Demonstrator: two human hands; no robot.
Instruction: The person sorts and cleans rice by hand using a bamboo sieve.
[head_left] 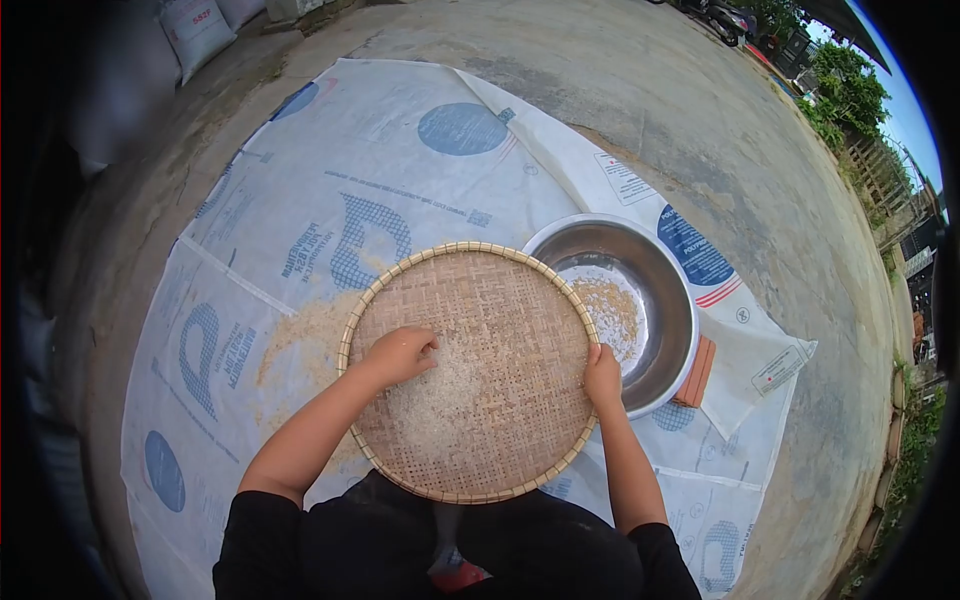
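A round woven bamboo winnowing tray (520,340) is held level over my lap. White rice grains (440,400) lie spread on its left and lower middle. My right hand (602,378) grips the tray's right rim, thumb on top and fingers hidden beneath. Over the tray's left part, my left hand (398,356) is closed, its thumb and fingers drawn together just above the rice. Whatever it may pinch is too small to see. Partly behind the tray's right edge stands a wide metal basin (665,300), with yellowish grains or husks (608,308) scattered on its bottom.
Beneath everything lies a printed white plastic sheet (300,170) on concrete ground (560,60). Loose husks (305,335) are strewn on it left of the tray. A red brick (697,372) sits against the basin. White sacks (195,35) stand far left, a motorbike (722,20) far right.
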